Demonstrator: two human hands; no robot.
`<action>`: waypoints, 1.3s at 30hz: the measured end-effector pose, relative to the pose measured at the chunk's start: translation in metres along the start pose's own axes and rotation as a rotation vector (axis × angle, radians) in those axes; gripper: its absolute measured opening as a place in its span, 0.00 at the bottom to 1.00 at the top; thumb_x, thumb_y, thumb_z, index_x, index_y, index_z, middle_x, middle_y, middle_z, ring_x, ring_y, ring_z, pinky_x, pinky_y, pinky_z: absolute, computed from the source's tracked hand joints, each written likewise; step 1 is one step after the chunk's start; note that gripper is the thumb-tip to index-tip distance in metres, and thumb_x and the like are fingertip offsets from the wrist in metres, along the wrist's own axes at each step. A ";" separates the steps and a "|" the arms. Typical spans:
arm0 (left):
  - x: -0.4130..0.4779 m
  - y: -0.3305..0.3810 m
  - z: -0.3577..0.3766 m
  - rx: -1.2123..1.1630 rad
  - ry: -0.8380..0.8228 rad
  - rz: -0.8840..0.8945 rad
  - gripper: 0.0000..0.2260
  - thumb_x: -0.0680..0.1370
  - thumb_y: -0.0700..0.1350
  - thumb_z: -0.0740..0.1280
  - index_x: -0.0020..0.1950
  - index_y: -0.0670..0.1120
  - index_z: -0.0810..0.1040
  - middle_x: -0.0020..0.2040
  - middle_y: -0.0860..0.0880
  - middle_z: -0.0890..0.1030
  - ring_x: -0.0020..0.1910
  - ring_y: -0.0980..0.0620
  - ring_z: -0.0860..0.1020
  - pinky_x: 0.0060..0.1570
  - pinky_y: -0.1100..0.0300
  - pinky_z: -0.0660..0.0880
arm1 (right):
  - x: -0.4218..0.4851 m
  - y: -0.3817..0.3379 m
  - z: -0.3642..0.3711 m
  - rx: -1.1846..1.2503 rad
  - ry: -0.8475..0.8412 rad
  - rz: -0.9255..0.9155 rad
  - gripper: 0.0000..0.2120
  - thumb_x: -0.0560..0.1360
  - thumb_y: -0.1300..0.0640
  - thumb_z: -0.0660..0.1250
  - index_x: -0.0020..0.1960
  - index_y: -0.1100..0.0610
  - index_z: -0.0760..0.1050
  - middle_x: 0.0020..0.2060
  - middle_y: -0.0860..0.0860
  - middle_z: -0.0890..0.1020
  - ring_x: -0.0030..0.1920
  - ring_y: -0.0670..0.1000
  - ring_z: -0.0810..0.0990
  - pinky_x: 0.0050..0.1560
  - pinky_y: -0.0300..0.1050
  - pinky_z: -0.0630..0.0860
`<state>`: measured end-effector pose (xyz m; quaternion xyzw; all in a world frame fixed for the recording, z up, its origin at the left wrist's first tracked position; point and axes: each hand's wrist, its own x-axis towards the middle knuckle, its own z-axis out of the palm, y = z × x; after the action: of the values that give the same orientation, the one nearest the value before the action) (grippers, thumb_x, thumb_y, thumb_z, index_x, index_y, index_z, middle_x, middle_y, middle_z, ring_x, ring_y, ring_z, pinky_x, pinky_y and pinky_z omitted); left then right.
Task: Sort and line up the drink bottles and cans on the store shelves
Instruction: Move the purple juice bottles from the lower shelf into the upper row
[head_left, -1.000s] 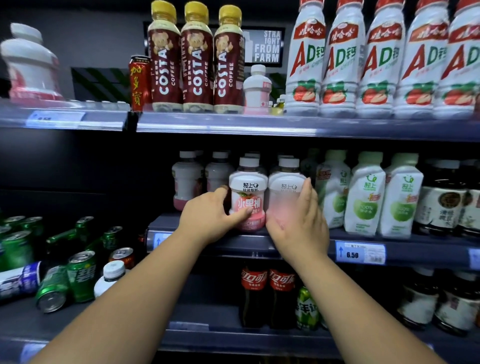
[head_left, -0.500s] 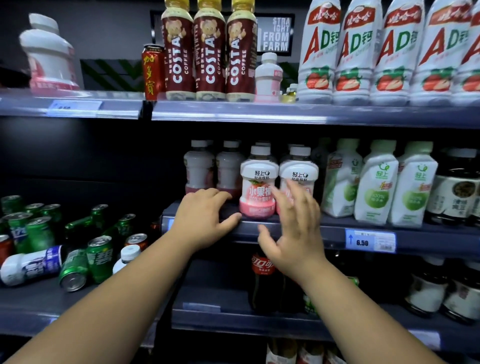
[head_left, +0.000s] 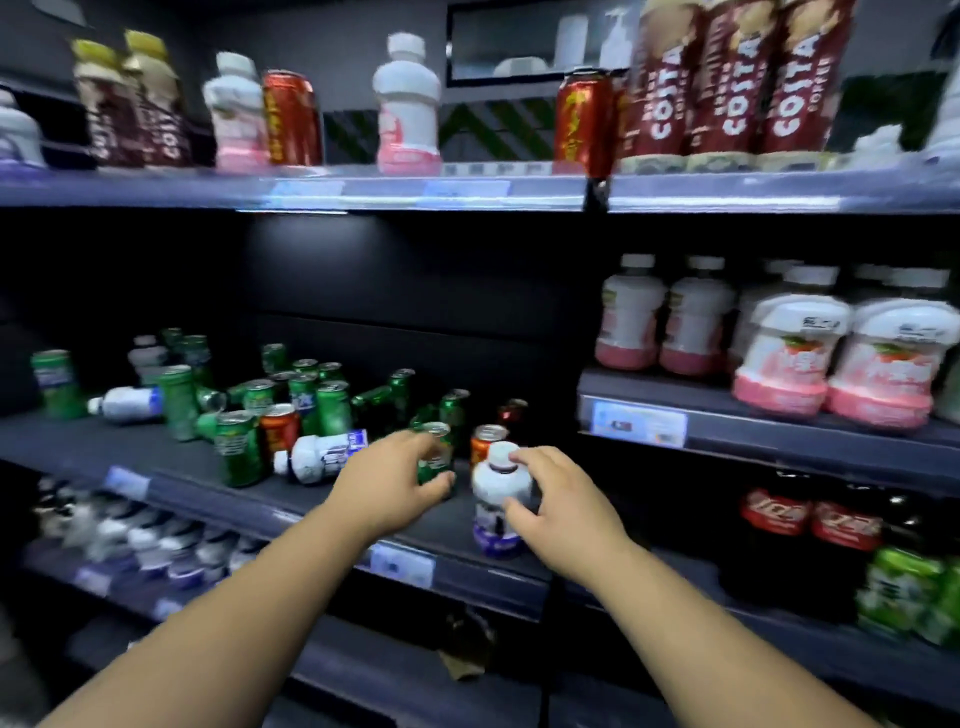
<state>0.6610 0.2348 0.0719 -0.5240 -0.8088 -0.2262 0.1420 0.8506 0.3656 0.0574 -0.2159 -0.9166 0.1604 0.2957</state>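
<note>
On the left middle shelf (head_left: 156, 457) stands and lies a jumble of several green cans (head_left: 239, 452), with a few orange cans (head_left: 279, 428) and white bottles (head_left: 319, 457) lying on their sides. My left hand (head_left: 387, 486) curls round an upright green can (head_left: 439, 457) at the right end of the jumble, thumb low on it and fingers near its top. My right hand (head_left: 563, 501) holds an upright white bottle with a purple base (head_left: 493, 499) near the shelf's front edge, fingers at its cap and thumb on its body. The frame is blurred.
To the right, a higher shelf (head_left: 779, 441) carries rows of white-and-pink bottles (head_left: 831, 358). The top shelf (head_left: 467, 189) holds Costa coffee bottles (head_left: 727, 83), red cans (head_left: 291, 119) and pink-based bottles (head_left: 408, 104). Cola bottles (head_left: 810, 525) stand lower right. An orange can (head_left: 485, 439) stands just behind my hands.
The view has swung left. Both hands left the white-and-pink bottles on the right shelf and came down-left to the jumbled shelf, taking hold of a green can and a white bottle.
</note>
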 end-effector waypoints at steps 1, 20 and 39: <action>-0.009 -0.018 -0.003 0.004 -0.028 -0.032 0.20 0.73 0.63 0.63 0.59 0.54 0.78 0.54 0.53 0.81 0.55 0.50 0.79 0.50 0.55 0.75 | 0.003 -0.010 0.016 0.038 -0.017 0.046 0.23 0.73 0.51 0.70 0.67 0.50 0.74 0.64 0.47 0.75 0.63 0.51 0.76 0.62 0.47 0.73; -0.053 -0.186 0.025 -0.229 -0.184 -0.189 0.11 0.74 0.54 0.69 0.55 0.54 0.80 0.51 0.56 0.81 0.47 0.56 0.79 0.52 0.57 0.76 | 0.031 -0.070 0.161 0.227 -0.138 0.405 0.22 0.75 0.49 0.69 0.68 0.48 0.71 0.62 0.47 0.74 0.56 0.47 0.76 0.52 0.43 0.73; 0.016 -0.281 0.063 -0.202 -0.041 -0.336 0.28 0.68 0.43 0.72 0.68 0.47 0.72 0.62 0.44 0.71 0.57 0.41 0.76 0.60 0.51 0.73 | 0.118 -0.085 0.230 0.285 -0.114 0.286 0.18 0.74 0.52 0.72 0.63 0.46 0.75 0.53 0.45 0.76 0.48 0.45 0.78 0.52 0.44 0.76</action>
<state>0.3988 0.1821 -0.0359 -0.3975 -0.8608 -0.3161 0.0324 0.5984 0.3124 -0.0290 -0.2905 -0.8598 0.3410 0.2450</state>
